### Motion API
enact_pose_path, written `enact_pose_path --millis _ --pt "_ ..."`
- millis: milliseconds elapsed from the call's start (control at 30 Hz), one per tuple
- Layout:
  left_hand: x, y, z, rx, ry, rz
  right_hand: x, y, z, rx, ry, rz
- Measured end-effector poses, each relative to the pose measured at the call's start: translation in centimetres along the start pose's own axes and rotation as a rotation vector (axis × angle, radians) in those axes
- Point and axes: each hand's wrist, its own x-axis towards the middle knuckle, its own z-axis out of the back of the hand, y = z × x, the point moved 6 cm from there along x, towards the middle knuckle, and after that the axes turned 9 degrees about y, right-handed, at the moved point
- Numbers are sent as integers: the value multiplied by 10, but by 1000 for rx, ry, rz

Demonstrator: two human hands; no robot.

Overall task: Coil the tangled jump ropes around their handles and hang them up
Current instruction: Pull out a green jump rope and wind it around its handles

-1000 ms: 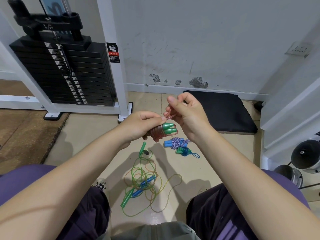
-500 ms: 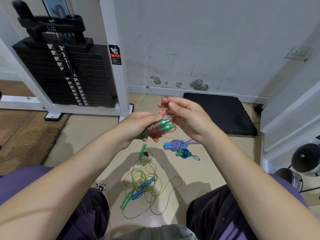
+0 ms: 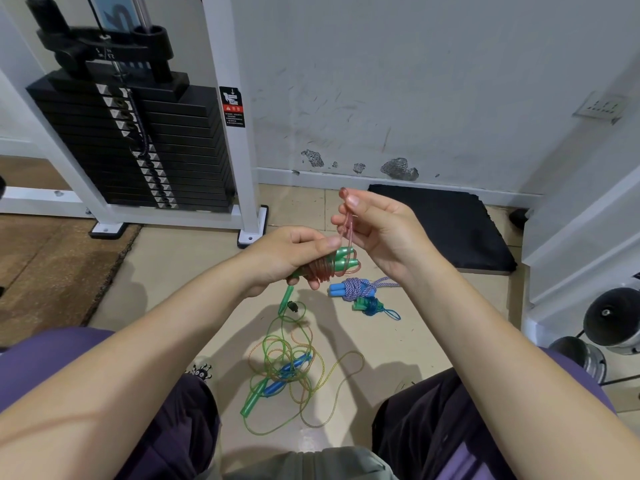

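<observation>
Pinching red rope (image 3: 347, 226) above handles (image 3: 341, 259)

Support surface: beige tiled floor (image 3: 180, 271).
- Tangle of loose green, orange and yellow cords with green and blue handles (image 3: 284, 368), between the person's knees.
- Blue-handled rope, purple-white cord wound on handles (image 3: 353, 288); just beside it, a smaller green-handled bundle in blue cord (image 3: 370, 305).
- Black mat (image 3: 446, 226) against the wall.
- Brown mat (image 3: 52, 265) at left.
- White weight-stack frame (image 3: 239, 157), feet on floor.
</observation>
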Motion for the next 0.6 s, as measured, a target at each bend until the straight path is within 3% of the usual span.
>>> enact_pose_path --millis 133,233,400,600 --pt "1 3 23 -83 -185 17 -2 14 7 -8 -29 48" --pt "0 6 37 -241 -348 -6 -5 19 6 -275 -41 107" --pt "1 6 32 -259 -383 -29 -9 7 -8 -665 -85 104" --pt "-2 1 31 -180 -429 -94 -10 8 -7 -829 -218 127"
